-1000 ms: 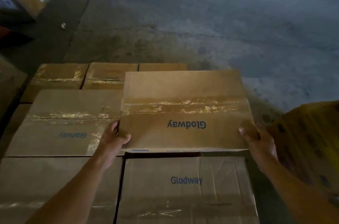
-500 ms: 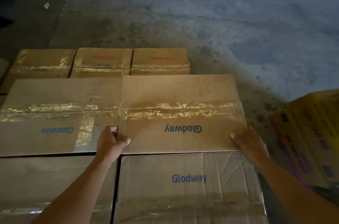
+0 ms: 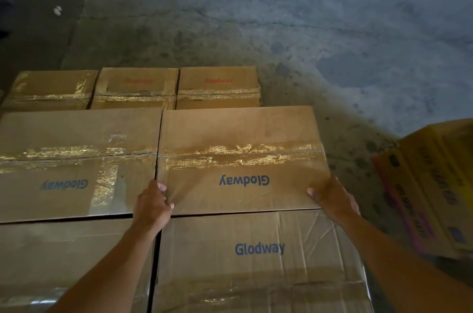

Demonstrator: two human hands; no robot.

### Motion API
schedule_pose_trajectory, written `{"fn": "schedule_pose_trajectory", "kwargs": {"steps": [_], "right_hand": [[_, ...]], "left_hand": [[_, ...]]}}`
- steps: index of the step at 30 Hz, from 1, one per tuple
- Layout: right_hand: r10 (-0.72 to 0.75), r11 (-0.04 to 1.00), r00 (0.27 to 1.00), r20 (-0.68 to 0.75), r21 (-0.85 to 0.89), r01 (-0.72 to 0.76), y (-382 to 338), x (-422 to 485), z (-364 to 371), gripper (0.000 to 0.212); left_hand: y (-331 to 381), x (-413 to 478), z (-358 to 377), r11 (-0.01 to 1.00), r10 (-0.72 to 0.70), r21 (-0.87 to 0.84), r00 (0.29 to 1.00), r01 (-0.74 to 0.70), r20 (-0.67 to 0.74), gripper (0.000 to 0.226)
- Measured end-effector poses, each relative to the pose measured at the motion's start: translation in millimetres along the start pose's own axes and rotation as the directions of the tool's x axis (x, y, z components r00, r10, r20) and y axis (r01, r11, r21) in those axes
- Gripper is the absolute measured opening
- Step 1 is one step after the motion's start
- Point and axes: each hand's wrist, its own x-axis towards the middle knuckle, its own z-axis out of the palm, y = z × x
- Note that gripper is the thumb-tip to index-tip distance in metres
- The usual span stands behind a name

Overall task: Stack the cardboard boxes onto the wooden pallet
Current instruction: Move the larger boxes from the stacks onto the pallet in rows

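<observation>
Gripping the taped Glodway box (image 3: 240, 133) with left hand (image 3: 152, 206) and right hand (image 3: 332, 200), fingers curled over its near corners, flush beside the neighbouring box (image 3: 76, 138), just behind the front box (image 3: 256, 261).

The stained concrete floor (image 3: 281, 18) bears taped cardboard boxes (image 3: 217, 90), a yellow printed carton (image 3: 432, 184) and a white scrap (image 3: 57, 10).

Dim light falls on a stained, cracked concrete floor (image 3: 281, 18).

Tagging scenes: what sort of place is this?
Probably a warehouse or loading bay: stained concrete floor, rows of taped Glodway boxes, printed cartons stacked at right.
</observation>
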Motion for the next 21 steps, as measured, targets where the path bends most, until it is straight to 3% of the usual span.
{"fn": "schedule_pose_trajectory", "kwargs": {"steps": [4,11,18,21], "right_hand": [[-0.028,0.998,1.000,-0.009,-0.050,0.027,-3.2,-18.4,-10.7,0.073],[-0.155,0.967,0.988,-0.001,-0.204,0.151,-1.2,-71.4,-64.2,0.068],[-0.213,0.973,0.958,-0.194,-0.134,0.189,20.0,-152.4,-137.2,0.065],[-0.205,0.979,0.927,-0.313,-0.067,0.194,51.2,-207.6,-169.5,0.057]], "left_hand": [[1.8,-23.6,-4.6,0.992,0.098,0.079,0.995,-0.099,0.013,0.049],[17.9,-77.9,-39.0,0.964,0.219,0.162,0.975,-0.210,-0.035,0.046],[84.7,-150.0,-66.8,0.925,0.373,0.110,0.924,-0.363,-0.085,0.046],[109.5,-198.7,-70.2,0.871,0.491,0.051,0.865,-0.489,-0.099,0.046]]}}
